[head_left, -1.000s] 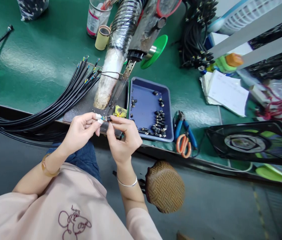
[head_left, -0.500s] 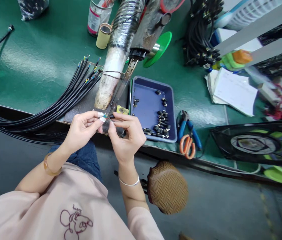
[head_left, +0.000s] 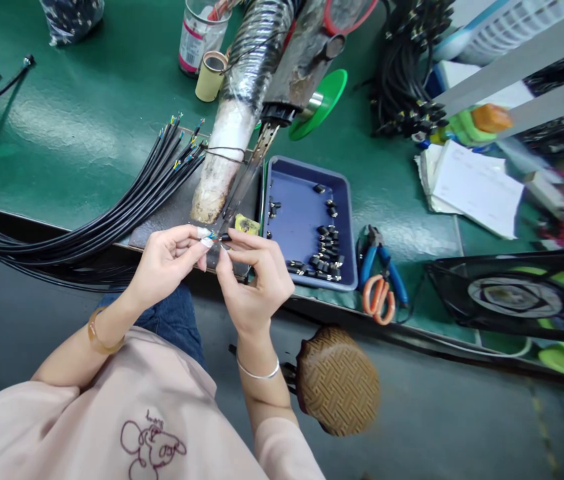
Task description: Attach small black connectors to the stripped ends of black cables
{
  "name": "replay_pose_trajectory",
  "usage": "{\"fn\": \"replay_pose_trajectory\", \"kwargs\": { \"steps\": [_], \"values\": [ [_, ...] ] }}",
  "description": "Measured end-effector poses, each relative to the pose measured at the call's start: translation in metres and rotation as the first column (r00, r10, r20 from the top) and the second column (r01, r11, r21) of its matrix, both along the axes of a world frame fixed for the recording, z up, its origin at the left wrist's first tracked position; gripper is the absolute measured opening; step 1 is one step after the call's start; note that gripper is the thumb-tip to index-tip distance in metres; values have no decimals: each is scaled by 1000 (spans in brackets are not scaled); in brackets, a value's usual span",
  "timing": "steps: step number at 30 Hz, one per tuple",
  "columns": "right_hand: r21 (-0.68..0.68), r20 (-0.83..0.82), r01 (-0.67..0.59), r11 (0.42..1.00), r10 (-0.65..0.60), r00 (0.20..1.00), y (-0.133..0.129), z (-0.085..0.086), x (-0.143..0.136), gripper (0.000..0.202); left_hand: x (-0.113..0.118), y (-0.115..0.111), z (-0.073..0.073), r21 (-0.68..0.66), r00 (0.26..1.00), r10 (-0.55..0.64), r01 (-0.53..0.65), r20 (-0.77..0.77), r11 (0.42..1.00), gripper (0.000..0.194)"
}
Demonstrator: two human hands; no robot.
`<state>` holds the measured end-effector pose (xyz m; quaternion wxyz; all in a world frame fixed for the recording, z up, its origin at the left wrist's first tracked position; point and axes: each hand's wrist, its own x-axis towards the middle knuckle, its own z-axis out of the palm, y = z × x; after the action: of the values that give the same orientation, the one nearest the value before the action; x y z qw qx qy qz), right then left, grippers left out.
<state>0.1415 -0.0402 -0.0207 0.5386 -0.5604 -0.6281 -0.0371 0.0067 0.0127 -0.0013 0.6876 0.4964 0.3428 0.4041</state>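
Observation:
Thin coloured wires [head_left: 211,235] are pinched between the thumb and fingers of my left hand [head_left: 169,263]. Facing it, my right hand [head_left: 257,277] pinches a small black connector [head_left: 225,237] against the wire ends; their exact contact is too small to make out. A soldering iron [head_left: 255,167] points down at this spot from above, its tip close to my fingertips. Beside the iron runs a wrapped fume hose [head_left: 222,137]. To the left lies a bundle of black cables [head_left: 107,230] with stripped, coloured ends. Several loose connectors [head_left: 328,243] lie in the blue tray [head_left: 350,227] on the right.
Blue-handled cutters [head_left: 368,257] and orange-handled scissors [head_left: 379,300] lie right of the tray. A green spool [head_left: 335,100], a jar [head_left: 202,40] and papers [head_left: 477,190] stand or lie farther back. A black fan [head_left: 517,293] sits at the right edge; a stool [head_left: 339,380] is below.
The camera view has shifted slightly, so the bench things appear a little lower and farther right. Both hands keep their pinches at nearly the same place under the iron.

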Motion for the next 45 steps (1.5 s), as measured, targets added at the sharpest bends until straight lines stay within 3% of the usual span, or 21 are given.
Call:
{"fn": "replay_pose_trajectory", "kwargs": {
  "steps": [10, 14, 16, 21, 25, 27, 31, 34, 37, 40, 45],
  "values": [
    [-41, 10, -61, 997, 61, 998, -7, -4, 5, 14, -5, -3, -4, -31, 996, -43, 41, -75, 999, 32],
    [-27, -196, 44, 999, -49, 979, -16, -3, 9, 10, -6, -10, -4, 22, 994, -25, 27, -111, 999, 20],
    [-77, -219, 89, 993, -103, 970, -20, 2, 12, 9, -6, -13, -4, 51, 990, -20, 28, -141, 998, 16],
    [-343, -182, -75, 936, 12, 983, -21, 14, 14, 11, -8, -21, -4, 112, 982, -24, 46, -188, 993, 16],
    [-362, -310, -177, 915, 61, 949, -20, 13, 14, 14, -10, -25, -2, 164, 982, 85, -57, -168, 985, 12],
    [-321, -327, -233, 918, 123, 937, -21, 10, 15, 14, -11, -27, 0, 159, 988, 68, -45, -142, 986, 15],
    [-231, -172, -191, 954, 153, 973, -27, 8, 15, 9, -15, -28, 6, 80, 990, -41, 52, -134, 995, 31],
    [-151, -37, -70, 986, 65, 997, -33, 10, 11, 16, -16, -28, 7, 71, 991, -30, 39, -129, 997, 30],
    [-133, 43, -63, 989, 69, 997, -36, 14, 7, 20, -15, -29, 4, 75, 995, -14, 21, -100, 997, 25],
    [-148, 68, -88, 985, 99, 993, -36, 14, 4, 21, -15, -30, 2, 72, 996, -9, 15, -84, 997, 20],
    [-170, 48, -38, 985, 47, 998, -37, 11, 3, 22, -15, -30, -2, 85, 995, 13, -5, -95, 996, 17]
  ]
}}
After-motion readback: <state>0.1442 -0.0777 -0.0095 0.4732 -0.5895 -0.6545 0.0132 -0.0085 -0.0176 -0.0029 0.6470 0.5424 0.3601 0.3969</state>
